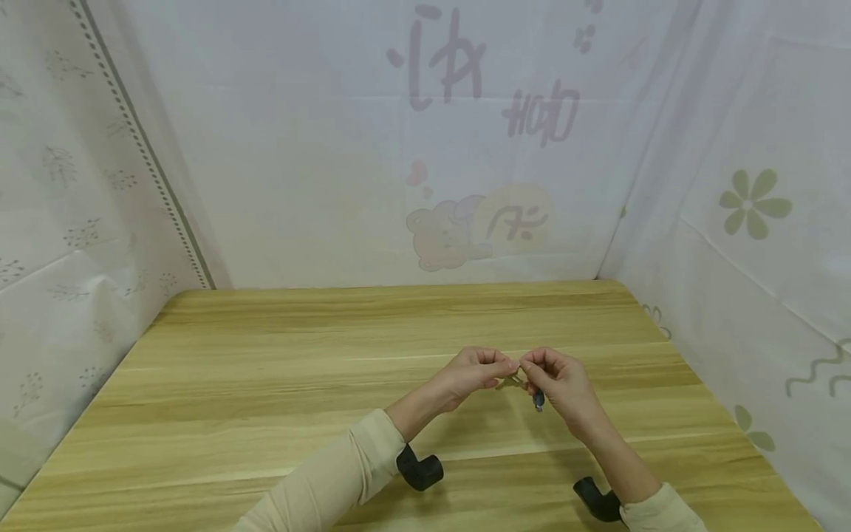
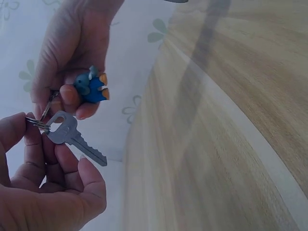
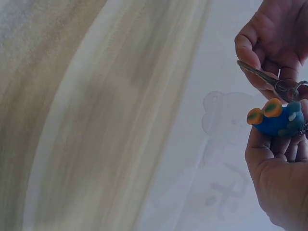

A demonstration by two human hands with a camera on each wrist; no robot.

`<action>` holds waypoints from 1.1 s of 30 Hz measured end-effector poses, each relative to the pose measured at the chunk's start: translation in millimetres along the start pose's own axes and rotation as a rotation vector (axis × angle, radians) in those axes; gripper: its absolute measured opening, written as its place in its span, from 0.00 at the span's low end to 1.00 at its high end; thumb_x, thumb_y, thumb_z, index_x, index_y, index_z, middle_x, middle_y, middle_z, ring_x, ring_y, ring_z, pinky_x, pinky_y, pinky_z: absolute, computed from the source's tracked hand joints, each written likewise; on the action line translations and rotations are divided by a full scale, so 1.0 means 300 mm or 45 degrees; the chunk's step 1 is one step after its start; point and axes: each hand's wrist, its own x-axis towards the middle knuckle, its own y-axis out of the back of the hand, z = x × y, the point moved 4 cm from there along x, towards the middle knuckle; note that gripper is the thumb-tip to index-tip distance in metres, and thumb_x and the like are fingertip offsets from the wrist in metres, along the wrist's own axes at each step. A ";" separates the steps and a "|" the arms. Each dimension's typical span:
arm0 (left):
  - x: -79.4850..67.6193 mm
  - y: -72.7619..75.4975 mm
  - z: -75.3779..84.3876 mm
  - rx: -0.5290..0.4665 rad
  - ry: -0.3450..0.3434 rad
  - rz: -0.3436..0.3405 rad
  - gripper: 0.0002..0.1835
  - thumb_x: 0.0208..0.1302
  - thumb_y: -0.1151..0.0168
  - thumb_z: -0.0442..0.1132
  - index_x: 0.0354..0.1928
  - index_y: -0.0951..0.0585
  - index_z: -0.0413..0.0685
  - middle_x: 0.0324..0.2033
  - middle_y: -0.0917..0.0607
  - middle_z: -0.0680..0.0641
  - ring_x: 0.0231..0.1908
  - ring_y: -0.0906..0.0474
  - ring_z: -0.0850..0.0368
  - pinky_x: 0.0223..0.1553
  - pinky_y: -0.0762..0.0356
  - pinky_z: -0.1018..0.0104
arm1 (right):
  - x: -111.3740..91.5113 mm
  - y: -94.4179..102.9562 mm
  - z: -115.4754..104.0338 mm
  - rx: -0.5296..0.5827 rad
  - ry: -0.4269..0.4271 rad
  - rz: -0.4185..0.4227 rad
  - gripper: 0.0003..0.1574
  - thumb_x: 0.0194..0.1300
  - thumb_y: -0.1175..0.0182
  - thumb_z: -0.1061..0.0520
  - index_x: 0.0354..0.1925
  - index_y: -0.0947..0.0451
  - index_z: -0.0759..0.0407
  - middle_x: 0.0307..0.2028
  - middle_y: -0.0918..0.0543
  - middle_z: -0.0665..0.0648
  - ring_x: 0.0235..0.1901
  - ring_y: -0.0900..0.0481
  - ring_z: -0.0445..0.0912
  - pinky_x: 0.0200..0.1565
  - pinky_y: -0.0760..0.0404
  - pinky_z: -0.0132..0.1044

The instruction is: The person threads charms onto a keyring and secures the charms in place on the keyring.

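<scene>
Both hands meet over the wooden table [image 1: 299, 414], fingertips close together. With thumb and finger, my left hand [image 2: 45, 183] pinches a metal key ring [image 2: 37, 123]. A silver key [image 2: 79, 136] hangs from that ring, its toothed blade pointing away from the palm. My right hand [image 1: 565, 384] pinches a short metal chain [image 2: 49, 103] running to the ring. A small blue animal figure charm [image 2: 91, 86] with orange feet lies against the right hand's fingers. In the right wrist view, the charm [image 3: 276, 118] sits just below the key [image 3: 262, 76].
A black bent piece [image 1: 420, 469] shows beside the left forearm, and another black bent piece [image 1: 597, 501] beside the right. Light printed curtains [image 1: 299, 162] hang behind the table and along both sides.
</scene>
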 end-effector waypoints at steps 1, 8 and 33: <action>0.000 0.000 -0.001 0.002 -0.001 0.000 0.10 0.67 0.43 0.40 0.33 0.21 0.39 0.35 0.19 0.54 0.43 0.25 0.61 0.53 0.28 0.59 | 0.000 0.000 0.002 0.004 -0.006 -0.002 0.16 0.68 0.45 0.58 0.40 0.28 0.75 0.22 0.26 0.52 0.21 0.28 0.39 0.21 0.27 0.30; -0.005 0.006 -0.005 0.079 -0.019 0.017 0.13 0.66 0.42 0.41 0.34 0.20 0.36 0.37 0.17 0.54 0.44 0.26 0.62 0.55 0.30 0.52 | 0.000 -0.001 -0.003 -0.030 0.025 -0.035 0.16 0.69 0.45 0.58 0.40 0.28 0.74 0.22 0.26 0.53 0.20 0.29 0.39 0.21 0.27 0.31; -0.003 0.019 -0.005 0.153 -0.054 0.003 0.13 0.67 0.43 0.41 0.35 0.20 0.35 0.42 0.16 0.47 0.46 0.25 0.60 0.54 0.30 0.55 | 0.013 -0.006 -0.005 -0.179 0.049 -0.042 0.10 0.68 0.45 0.61 0.39 0.26 0.70 0.24 0.26 0.56 0.22 0.28 0.39 0.29 0.21 0.31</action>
